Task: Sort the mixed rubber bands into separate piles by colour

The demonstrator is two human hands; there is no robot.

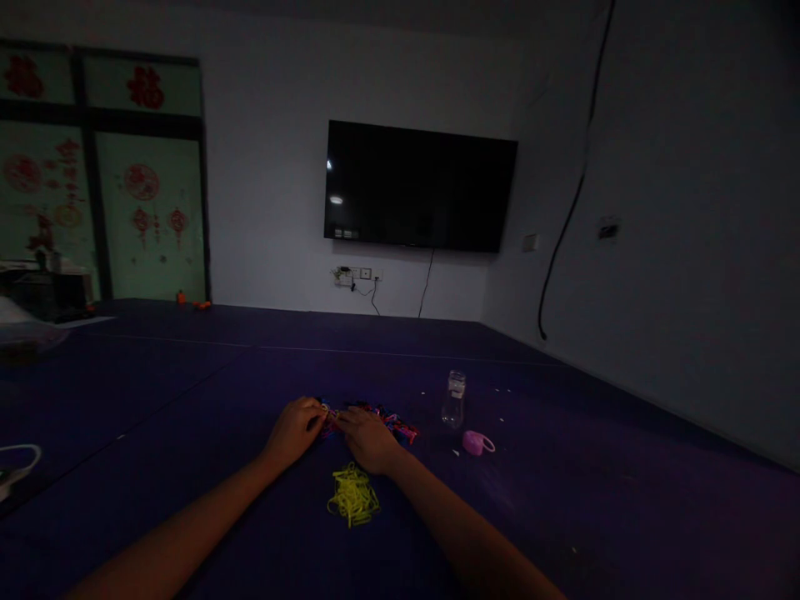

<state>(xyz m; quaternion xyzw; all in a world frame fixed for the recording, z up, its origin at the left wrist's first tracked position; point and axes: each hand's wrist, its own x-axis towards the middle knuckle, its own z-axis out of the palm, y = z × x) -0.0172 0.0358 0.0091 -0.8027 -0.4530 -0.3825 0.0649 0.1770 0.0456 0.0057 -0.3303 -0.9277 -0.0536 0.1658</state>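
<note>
A heap of small mixed-colour elastic bands [400, 425], red, blue and pink among them, lies on the dark purple surface. At its left end my left hand [293, 432] is closed, thumb and forefinger drawn together; what sits between the fingertips is too small and dark to make out. My right hand [370, 438] rests over the middle of the heap, fingers stretched toward the left hand and touching the bands, part of which it hides. Nearer to me, between the forearms, is a separate pile of yellow bands [353, 497].
Right of the heap stands a clear bottle [453, 402] without its cap. Beside it lies a pink cap with a loop [473, 442]. White scraps dot the purple surface [562, 500]. A plastic bag [28, 333] is at far left. A television [420, 187] hangs on the back wall.
</note>
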